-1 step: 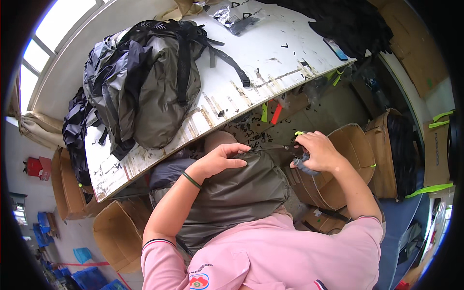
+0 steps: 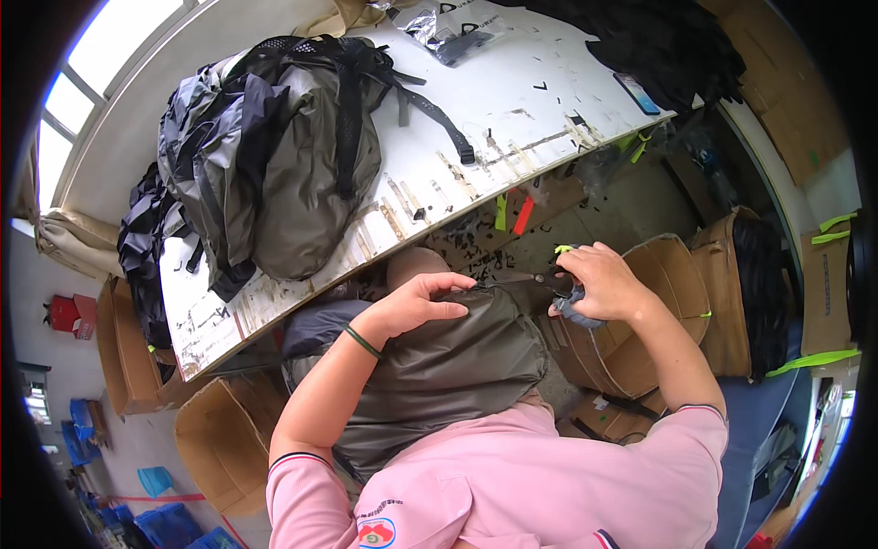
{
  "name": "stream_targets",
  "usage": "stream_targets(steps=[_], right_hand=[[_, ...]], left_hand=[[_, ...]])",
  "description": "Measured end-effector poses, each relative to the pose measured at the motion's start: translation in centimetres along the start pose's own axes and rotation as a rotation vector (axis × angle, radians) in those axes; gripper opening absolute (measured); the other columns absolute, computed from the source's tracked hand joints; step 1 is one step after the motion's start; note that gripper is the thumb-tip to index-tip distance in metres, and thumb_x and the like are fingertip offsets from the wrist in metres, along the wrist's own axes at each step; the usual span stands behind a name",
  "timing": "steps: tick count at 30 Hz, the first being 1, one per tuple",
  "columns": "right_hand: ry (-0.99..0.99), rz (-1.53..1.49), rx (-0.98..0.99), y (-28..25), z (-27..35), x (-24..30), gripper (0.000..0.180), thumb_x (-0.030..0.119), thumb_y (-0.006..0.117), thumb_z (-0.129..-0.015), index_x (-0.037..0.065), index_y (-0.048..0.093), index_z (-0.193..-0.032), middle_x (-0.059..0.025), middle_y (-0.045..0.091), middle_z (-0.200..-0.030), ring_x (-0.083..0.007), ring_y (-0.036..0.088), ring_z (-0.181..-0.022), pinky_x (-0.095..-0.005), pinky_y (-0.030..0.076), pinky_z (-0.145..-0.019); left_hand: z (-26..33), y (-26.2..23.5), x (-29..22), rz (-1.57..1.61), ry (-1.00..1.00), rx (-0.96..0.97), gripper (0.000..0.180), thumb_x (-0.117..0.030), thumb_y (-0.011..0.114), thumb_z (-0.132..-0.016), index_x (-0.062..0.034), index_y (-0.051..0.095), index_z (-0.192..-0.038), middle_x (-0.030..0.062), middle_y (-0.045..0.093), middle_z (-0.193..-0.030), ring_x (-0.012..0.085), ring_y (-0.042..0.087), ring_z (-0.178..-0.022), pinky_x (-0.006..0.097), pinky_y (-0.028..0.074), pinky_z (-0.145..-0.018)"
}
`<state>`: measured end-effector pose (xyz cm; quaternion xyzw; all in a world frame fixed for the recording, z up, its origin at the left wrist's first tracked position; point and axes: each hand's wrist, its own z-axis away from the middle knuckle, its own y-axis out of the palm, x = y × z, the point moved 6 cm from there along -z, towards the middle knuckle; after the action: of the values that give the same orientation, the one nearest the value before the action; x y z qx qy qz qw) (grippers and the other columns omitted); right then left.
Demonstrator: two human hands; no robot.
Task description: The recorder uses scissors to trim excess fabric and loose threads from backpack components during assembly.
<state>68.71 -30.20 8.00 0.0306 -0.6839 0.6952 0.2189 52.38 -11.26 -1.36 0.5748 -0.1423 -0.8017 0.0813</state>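
Note:
Across my lap lies an olive-grey fabric bag point(image 2: 448, 357), smooth and slightly bulging. My left hand point(image 2: 416, 304) is at its far edge, fingers curled and fingertips on the fabric near the upper corner; the thumb stands a little away from the forefinger. To the right of the bag, my right hand point(image 2: 594, 282) is closed around scissors point(image 2: 529, 277) with grey cloth around the handle and a bit of yellow-green. Their metal tip points left toward the bag's edge, close to but apart from my left fingertips. The handle is largely hidden by my fingers.
A worn white table point(image 2: 512, 101) spans the far side, with a grey backpack point(image 2: 311, 174), a phone point(image 2: 636, 93) and dark fabric point(image 2: 668, 46) on it. Open cardboard boxes stand at right point(image 2: 654, 302) and left point(image 2: 219, 448). Dark scraps litter the floor beneath the table.
Almost nothing differs. My right hand and the scissors have shifted very slightly; my left hand and the bag stay in place.

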Motion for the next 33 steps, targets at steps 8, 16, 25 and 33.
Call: stream_targets(steps=[8, 16, 25, 33], right_hand=[[-0.152, 0.066, 0.115, -0.5, -2.3, 1.7, 0.051, 0.053, 0.081, -0.066, 0.01, 0.06, -0.083, -0.0066, 0.063, -0.081, -0.0256, 0.063, -0.086, -0.0364, 0.039, -0.073], [-0.14, 0.042, 0.143, -0.3, -2.6, 2.0, 0.05, 0.053, 0.08, -0.067, 0.009, 0.06, -0.082, -0.0082, 0.063, -0.077, -0.0276, 0.063, -0.082, -0.037, 0.038, -0.072], [-0.118, 0.064, 0.205, -0.2, -2.7, 1.8, 0.048, 0.053, 0.079, -0.069, 0.009, 0.06, -0.074, -0.0091, 0.063, -0.067, -0.0327, 0.062, -0.069, -0.0387, 0.043, -0.073], [-0.147, 0.203, 0.144, -0.2, -2.2, 0.9, 0.047, 0.051, 0.079, -0.068, 0.009, 0.06, -0.073, -0.0105, 0.063, -0.064, -0.0352, 0.062, -0.067, -0.0418, 0.048, -0.069]], left_hand=[[0.5, 0.0, 0.4, -0.027, 0.037, 0.0, 0.041, -0.005, 0.07, -0.09, -0.0065, 0.061, -0.13, -0.0037, 0.062, -0.105, 0.0045, 0.054, -0.095, 0.021, 0.045, -0.088], [0.3, 0.4, 0.7, -0.012, 0.034, 0.027, 0.041, -0.005, 0.069, -0.09, -0.0059, 0.06, -0.131, -0.0046, 0.061, -0.105, 0.0044, 0.053, -0.094, 0.021, 0.045, -0.087], [0.5, 0.5, 0.6, -0.003, 0.02, 0.024, 0.042, -0.003, 0.068, -0.09, -0.0054, 0.06, -0.132, -0.0035, 0.063, -0.107, 0.0049, 0.055, -0.097, 0.021, 0.046, -0.089], [0.4, 1.1, 0.3, -0.023, 0.025, 0.056, 0.04, -0.003, 0.067, -0.091, -0.0049, 0.061, -0.13, -0.0025, 0.064, -0.113, 0.0054, 0.056, -0.101, 0.021, 0.045, -0.092]])
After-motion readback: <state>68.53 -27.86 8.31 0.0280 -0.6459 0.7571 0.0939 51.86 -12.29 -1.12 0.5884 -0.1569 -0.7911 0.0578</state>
